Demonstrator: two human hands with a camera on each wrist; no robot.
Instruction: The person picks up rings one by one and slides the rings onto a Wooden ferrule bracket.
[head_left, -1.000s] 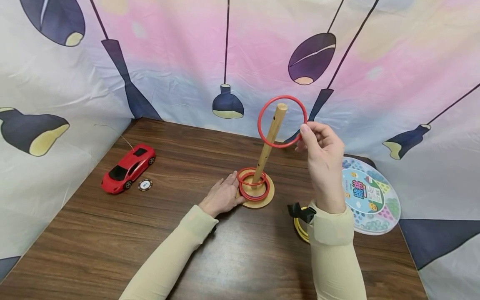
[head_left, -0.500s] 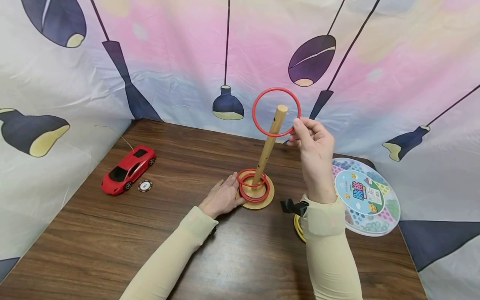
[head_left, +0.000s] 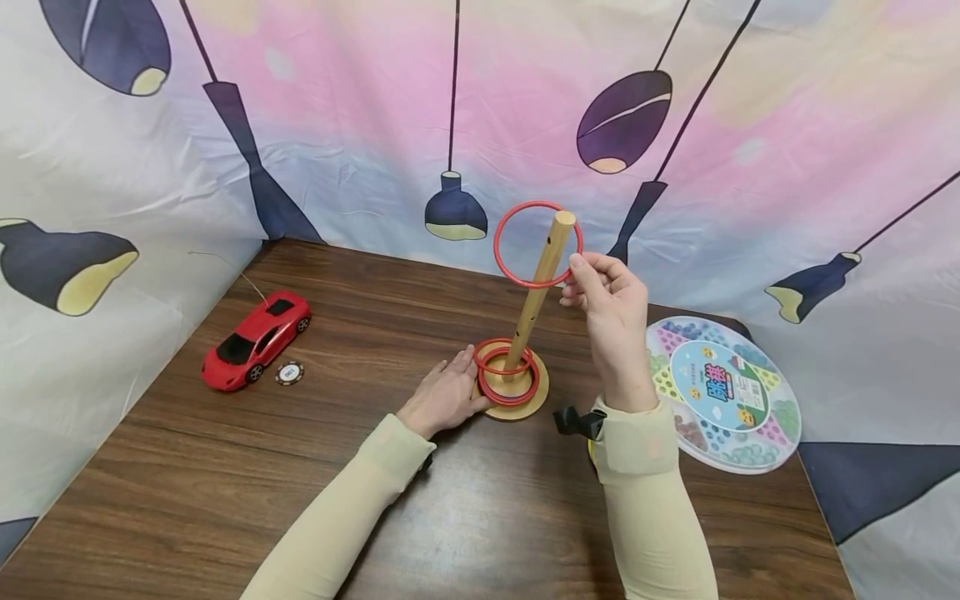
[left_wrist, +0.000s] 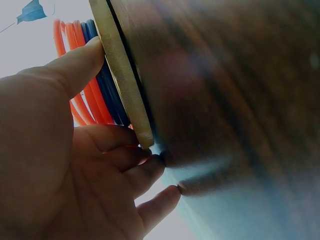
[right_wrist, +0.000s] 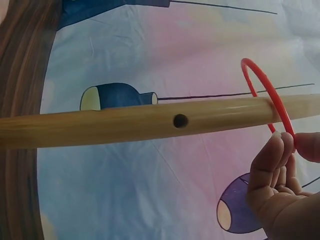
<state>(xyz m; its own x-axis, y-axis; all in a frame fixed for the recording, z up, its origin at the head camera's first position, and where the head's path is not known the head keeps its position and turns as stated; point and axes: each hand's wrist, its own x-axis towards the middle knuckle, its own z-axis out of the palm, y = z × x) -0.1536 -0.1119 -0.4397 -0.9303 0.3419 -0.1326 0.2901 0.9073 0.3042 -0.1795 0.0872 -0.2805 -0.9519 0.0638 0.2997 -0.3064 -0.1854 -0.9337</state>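
Note:
My right hand (head_left: 609, 321) pinches a thin red ring (head_left: 496, 242) between thumb and fingertips. In the right wrist view the red ring (right_wrist: 269, 86) encircles the wooden post (right_wrist: 135, 125) near its upper end. The post (head_left: 536, 304) has small dark holes and rises from a round wooden base (head_left: 537, 407). Several red rings (head_left: 510, 402) lie round its foot, one tilted; dark blue rings (left_wrist: 111, 95) show beneath them in the left wrist view. My left hand (head_left: 444, 396) rests against the base's left edge, fingers extended, thumb at the rim.
A red toy car (head_left: 257, 340) and a poker chip (head_left: 289, 372) are on the table (head_left: 360, 342) at left. A round Chinese checkers box (head_left: 723, 392) lies at right. A yellow ring (head_left: 592, 454) peeks out beneath my right sleeve. A patterned cloth (head_left: 360, 125) hangs behind.
My right hand has carried the red ring leftward, first up and then down, bringing it round the post's upper end. My left hand stays in place at the base.

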